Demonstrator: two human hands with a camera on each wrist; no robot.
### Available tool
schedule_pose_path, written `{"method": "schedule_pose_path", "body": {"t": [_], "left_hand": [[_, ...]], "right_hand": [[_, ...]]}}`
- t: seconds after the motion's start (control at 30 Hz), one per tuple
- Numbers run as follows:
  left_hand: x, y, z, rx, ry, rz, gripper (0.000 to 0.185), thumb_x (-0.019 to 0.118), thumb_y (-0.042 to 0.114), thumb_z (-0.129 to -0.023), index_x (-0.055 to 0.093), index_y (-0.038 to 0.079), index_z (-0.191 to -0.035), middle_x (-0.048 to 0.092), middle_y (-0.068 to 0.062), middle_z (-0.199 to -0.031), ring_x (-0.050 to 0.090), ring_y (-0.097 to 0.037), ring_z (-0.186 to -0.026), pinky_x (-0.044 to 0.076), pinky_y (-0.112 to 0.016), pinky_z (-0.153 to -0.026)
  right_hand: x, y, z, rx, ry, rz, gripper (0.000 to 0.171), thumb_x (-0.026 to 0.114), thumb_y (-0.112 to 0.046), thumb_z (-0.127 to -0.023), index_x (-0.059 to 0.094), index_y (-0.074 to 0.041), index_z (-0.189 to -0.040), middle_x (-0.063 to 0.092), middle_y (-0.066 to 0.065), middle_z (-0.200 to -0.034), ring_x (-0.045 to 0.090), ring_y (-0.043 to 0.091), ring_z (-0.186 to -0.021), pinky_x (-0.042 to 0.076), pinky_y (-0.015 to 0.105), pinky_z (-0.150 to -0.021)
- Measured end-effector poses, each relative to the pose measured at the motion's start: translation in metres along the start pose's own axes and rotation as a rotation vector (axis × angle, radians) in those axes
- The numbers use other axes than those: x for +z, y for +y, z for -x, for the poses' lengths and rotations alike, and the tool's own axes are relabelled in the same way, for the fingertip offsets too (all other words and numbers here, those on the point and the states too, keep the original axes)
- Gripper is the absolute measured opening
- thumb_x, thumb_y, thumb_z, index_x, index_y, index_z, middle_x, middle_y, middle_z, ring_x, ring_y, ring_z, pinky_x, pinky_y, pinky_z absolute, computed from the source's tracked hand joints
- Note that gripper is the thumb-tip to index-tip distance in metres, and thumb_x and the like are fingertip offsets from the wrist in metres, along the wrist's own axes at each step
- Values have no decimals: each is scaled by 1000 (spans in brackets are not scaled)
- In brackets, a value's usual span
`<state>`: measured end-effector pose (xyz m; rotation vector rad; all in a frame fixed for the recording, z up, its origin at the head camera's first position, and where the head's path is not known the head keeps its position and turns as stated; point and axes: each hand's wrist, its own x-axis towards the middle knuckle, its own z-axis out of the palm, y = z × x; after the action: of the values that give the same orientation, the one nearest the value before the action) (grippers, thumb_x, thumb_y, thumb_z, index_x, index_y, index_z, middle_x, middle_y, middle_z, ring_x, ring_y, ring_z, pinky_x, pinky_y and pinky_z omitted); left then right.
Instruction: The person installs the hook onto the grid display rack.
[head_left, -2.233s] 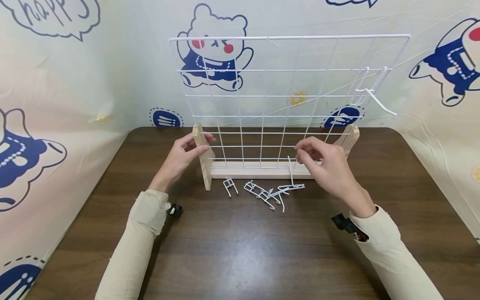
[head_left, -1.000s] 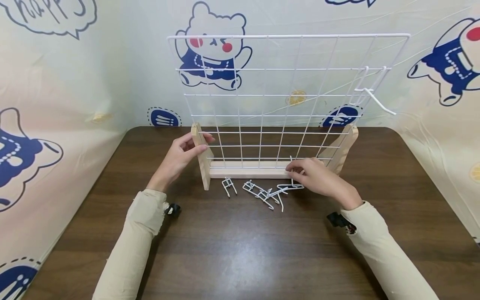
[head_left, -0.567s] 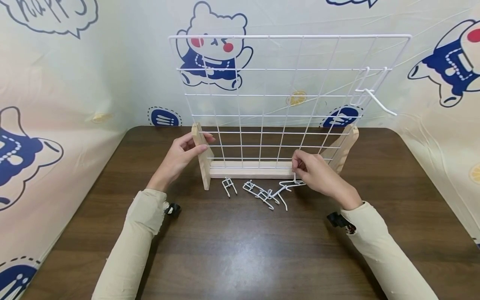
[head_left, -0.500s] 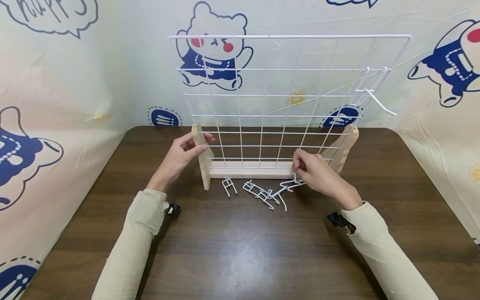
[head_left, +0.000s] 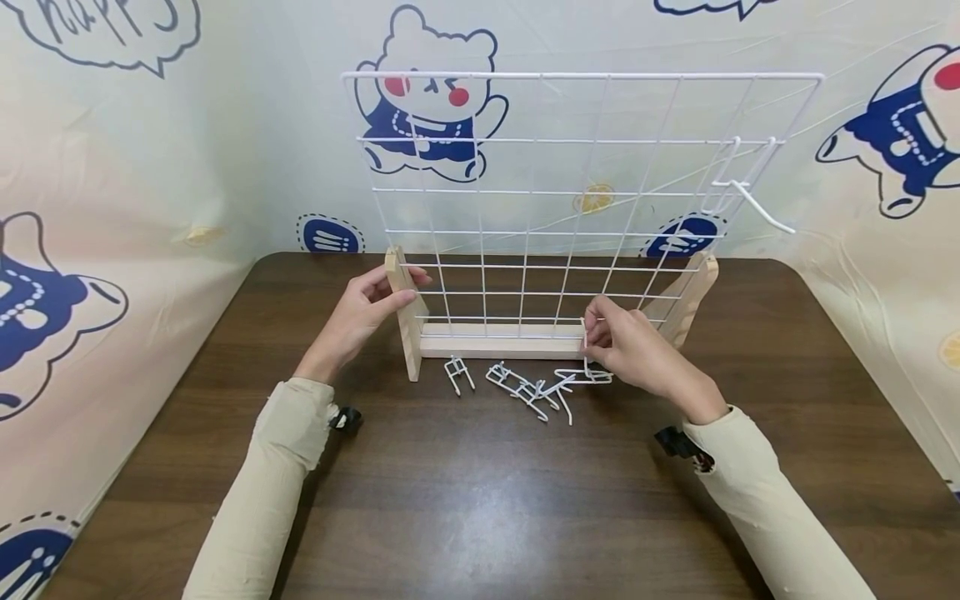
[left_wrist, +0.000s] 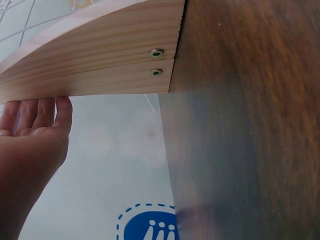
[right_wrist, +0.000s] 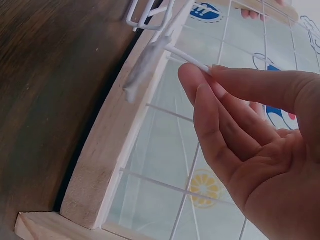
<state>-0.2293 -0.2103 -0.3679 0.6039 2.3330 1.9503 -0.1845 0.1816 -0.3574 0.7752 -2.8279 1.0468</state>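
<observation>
Fingertips (right_wrist: pixel 200 82) of the right hand (head_left: pixel 637 354) pinch a white wire hook (head_left: pixel 588 367), thumb against forefinger, just in front of the lower right part of the wire grid (head_left: pixel 570 167); the hook's upper end stands between the fingers and its bent foot trails toward the loose hooks (head_left: pixel 525 387) lying on the table (head_left: pixel 480 500) in front of the grid's wooden base (head_left: pixel 498 342). The left hand (head_left: pixel 360 321) grips the base's left upright (head_left: pixel 405 312), thumb in front and fingers curled behind it, which steadies the whole frame. To do this step well, in all likelihood, the pinch should stay near the hook's top so the prongs remain free, the hook should come clear of the tangled pile without dragging its neighbours along, and the left hand should hold firm, since a light frame of this kind may tip when pushed. One hook (head_left: pixel 750 196) already hangs high on the grid's right side, well above the right hand. Beneath the grid lies dark brown wood-grain, smooth with a dull sheen nearer the person. Behind the grid and to both sides of it hangs a pale cloth (head_left: pixel 187 150) printed with blue and white cartoon bears and small lemon slices. Cream sleeves cover both forearms.
</observation>
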Motion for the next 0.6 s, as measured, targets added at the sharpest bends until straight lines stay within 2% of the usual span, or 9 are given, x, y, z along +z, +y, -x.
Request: {"method": "schedule_pose_path", "body": {"t": [0.1, 0.27, 0.4, 0.6], "left_hand": [[0, -1, 0, 1, 3, -1, 36, 65, 19, -98, 60, 7, -131, 65, -9, -126, 57, -26, -119, 47, -30, -99], [-1, -2, 0, 15, 5, 8, 35, 65, 20, -98, 61, 7, -130, 60, -21, -130, 58, -25, -118, 47, -30, -99], [0, -3, -1, 21, 6, 15, 35, 66, 20, -98, 62, 7, -130, 61, -21, -130, 58, -25, -117, 47, -30, -99], [0, -2, -1, 18, 9, 16, 35, 66, 19, -98, 62, 8, -130, 60, -22, -130, 58, -25, -117, 47, -30, -98]], "right_hand": [[-1, -2, 0, -17, 1, 4, 27, 76, 2, -83, 56, -3, -101, 73, 6, -85, 72, 17, -83, 53, 38, -73], [-2, -5, 0, -67, -10, 55, 9, 71, 0, -88, 67, -7, -91, 73, 1, -81, 68, 12, -78, 54, 36, -70], [-3, -6, 0, -94, -1, 90, 7, 70, -1, -89, 71, -9, -89, 71, -2, -79, 64, 10, -74, 52, 34, -67], [-5, -9, 1, -102, -9, 81, 4, 71, -4, -90, 73, -8, -90, 70, -3, -78, 61, 9, -72, 51, 30, -66]]}}
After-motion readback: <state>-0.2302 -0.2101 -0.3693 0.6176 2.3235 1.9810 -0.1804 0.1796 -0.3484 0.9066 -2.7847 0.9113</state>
